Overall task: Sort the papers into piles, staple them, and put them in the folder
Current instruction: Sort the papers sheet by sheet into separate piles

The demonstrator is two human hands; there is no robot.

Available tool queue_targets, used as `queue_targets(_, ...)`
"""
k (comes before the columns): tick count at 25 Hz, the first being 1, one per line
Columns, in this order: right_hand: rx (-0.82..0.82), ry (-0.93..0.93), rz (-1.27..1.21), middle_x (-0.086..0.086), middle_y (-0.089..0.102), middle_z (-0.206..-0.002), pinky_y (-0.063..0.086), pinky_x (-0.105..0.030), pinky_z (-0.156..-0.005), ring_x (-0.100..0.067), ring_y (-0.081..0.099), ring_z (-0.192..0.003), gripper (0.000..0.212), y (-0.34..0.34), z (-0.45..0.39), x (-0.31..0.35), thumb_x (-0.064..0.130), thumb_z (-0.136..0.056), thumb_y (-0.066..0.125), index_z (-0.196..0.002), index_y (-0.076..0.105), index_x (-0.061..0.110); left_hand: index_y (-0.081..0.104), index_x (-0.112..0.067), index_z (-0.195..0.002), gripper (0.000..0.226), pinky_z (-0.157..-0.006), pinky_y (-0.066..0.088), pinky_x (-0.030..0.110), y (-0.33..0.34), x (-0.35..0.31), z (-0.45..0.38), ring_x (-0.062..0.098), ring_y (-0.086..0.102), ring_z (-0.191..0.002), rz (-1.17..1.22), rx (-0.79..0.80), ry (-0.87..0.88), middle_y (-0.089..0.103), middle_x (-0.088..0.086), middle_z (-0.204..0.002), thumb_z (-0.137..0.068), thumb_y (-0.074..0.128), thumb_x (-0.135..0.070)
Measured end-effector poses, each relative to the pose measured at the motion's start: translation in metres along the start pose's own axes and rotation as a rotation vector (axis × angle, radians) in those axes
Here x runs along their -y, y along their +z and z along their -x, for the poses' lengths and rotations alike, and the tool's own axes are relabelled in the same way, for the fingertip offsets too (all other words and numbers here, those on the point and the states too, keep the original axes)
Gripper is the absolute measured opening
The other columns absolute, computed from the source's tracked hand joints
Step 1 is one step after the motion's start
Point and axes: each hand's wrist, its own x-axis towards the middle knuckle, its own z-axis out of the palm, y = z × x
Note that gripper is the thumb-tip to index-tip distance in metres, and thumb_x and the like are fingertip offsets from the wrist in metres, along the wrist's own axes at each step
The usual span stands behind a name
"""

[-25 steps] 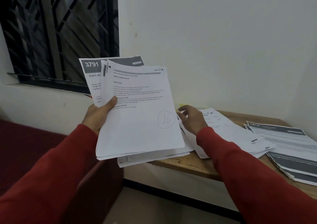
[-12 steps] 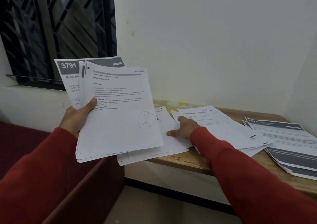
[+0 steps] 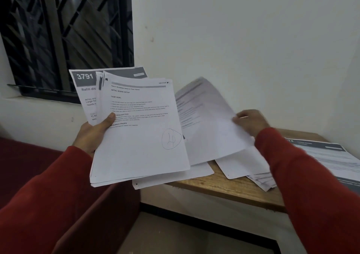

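My left hand [image 3: 93, 135] grips a fanned stack of printed papers [image 3: 140, 133] held up off the table, thumb on the top sheet, which has a pen-circled mark near its lower right. A sheet headed 3791 [image 3: 85, 90] sticks out behind. My right hand [image 3: 250, 123] pinches the right edge of a single white sheet [image 3: 206, 121] lifted and tilted above the table, blurred. Under it lie white paper piles [image 3: 243, 164] on the wooden table [image 3: 224, 187]. No stapler or folder shows.
A pile of dark-headed papers [image 3: 335, 156] lies at the table's right end by the wall corner. Another pile [image 3: 175, 177] overhangs the table's left edge. A barred window [image 3: 64, 35] is at the upper left, a dark red seat [image 3: 39, 175] below it.
My right hand, pressed flat on a table pile half a second ago, has picked up one sheet and raised it. The stack in my left hand sits a little more to the right in view.
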Motion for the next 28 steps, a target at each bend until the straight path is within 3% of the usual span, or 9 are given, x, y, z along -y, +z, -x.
queue_targets(5,0.03,0.156,0.38,-0.013,0.069,-0.097,0.039,-0.024,-0.077,-0.026,0.061,-0.089,0.01,-0.05,0.003,-0.055,0.01,-0.084,0.073,-0.093,0.071,0.007,0.07,-0.017,-0.108,0.02,-0.063,0.059,0.027,0.014,0.011,0.006,0.016,0.074,-0.087,0.057,0.061,-0.062,0.077,-0.002,-0.098,-0.09,0.07,-0.026)
queue_targets(9,-0.109,-0.008,0.644,-0.014,0.065,-0.12,0.039,-0.035,-0.088,-0.033,0.058,-0.109,0.04,-0.038,0.012,-0.049,0.041,-0.09,0.067,-0.118,0.062,0.014,0.07,-0.015,-0.107,0.018,-0.059,0.059,0.025,0.034,0.013,0.012,0.015,0.075,-0.084,0.088,0.098,-0.067,0.077,-0.003,-0.096,-0.091,0.069,-0.024)
queue_targets(10,-0.105,-0.085,0.51,-0.01,0.066,-0.117,0.04,-0.035,-0.091,-0.03,0.06,-0.109,0.046,-0.029,0.021,-0.031,0.05,-0.088,0.067,-0.121,0.062,0.018,0.07,-0.015,-0.108,0.019,-0.06,0.059,0.025,0.039,0.014,0.013,0.015,0.075,-0.084,0.096,0.106,-0.066,0.077,-0.002,-0.097,-0.091,0.069,-0.023)
queue_targets(12,0.134,-0.145,0.065,-0.002,0.068,-0.108,0.051,-0.033,-0.08,-0.022,0.066,-0.097,0.048,-0.003,0.049,0.016,0.055,-0.083,0.07,-0.12,0.061,0.025,0.069,-0.014,-0.11,0.02,-0.061,0.059,0.025,0.049,0.014,0.016,0.015,0.075,-0.085,0.108,0.125,-0.06,0.077,-0.002,-0.099,-0.092,0.068,-0.023)
queue_targets(15,0.454,-0.107,-0.223,-0.008,0.069,-0.104,0.056,-0.03,-0.058,-0.019,0.07,-0.083,0.048,0.037,0.079,0.058,0.031,-0.081,0.081,-0.12,0.055,0.02,0.068,-0.015,-0.113,0.025,-0.065,0.06,0.028,0.056,0.012,0.022,0.017,0.075,-0.089,0.127,0.153,-0.051,0.077,0.0,-0.103,-0.093,0.066,-0.029)
queue_targets(19,0.328,-0.097,-0.439,-0.011,0.075,-0.095,0.055,-0.027,-0.056,-0.017,0.072,-0.072,0.024,0.059,0.075,0.063,0.006,-0.083,0.076,-0.105,0.067,0.006,0.063,-0.01,-0.127,0.04,-0.083,0.06,0.042,0.045,0.013,0.023,0.026,0.071,-0.103,0.22,0.199,-0.071,0.073,0.007,-0.116,-0.092,0.064,-0.028)
queue_targets(23,0.02,-0.098,-0.424,-0.008,0.071,-0.084,0.054,-0.033,-0.066,-0.023,0.066,-0.071,0.008,0.03,0.04,0.046,0.009,-0.086,0.071,-0.082,0.07,0.016,0.065,-0.009,-0.119,0.027,-0.07,0.062,0.034,0.038,0.018,0.022,0.023,0.074,-0.094,0.241,0.145,-0.044,0.074,0.009,-0.111,-0.094,0.062,-0.017)
queue_targets(26,-0.255,-0.031,-0.413,-0.011,0.068,-0.084,0.057,-0.048,-0.079,-0.025,0.063,-0.076,0.006,-0.011,0.014,0.023,0.013,-0.083,0.073,-0.088,0.071,0.011,0.066,-0.009,-0.116,0.022,-0.068,0.061,0.033,0.036,0.025,0.021,0.023,0.074,-0.093,0.253,0.122,-0.073,0.076,0.007,-0.106,-0.094,0.062,-0.014)
queue_targets(28,-0.291,-0.009,-0.399,-0.007,0.066,-0.083,0.056,-0.041,-0.079,-0.024,0.062,-0.077,0.01,-0.027,0.009,0.01,0.013,-0.084,0.071,-0.094,0.072,0.01,0.066,-0.009,-0.112,0.018,-0.063,0.06,0.031,0.038,0.027,0.022,0.02,0.075,-0.086,0.249,0.12,-0.081,0.077,0.003,-0.097,-0.095,0.061,-0.013)
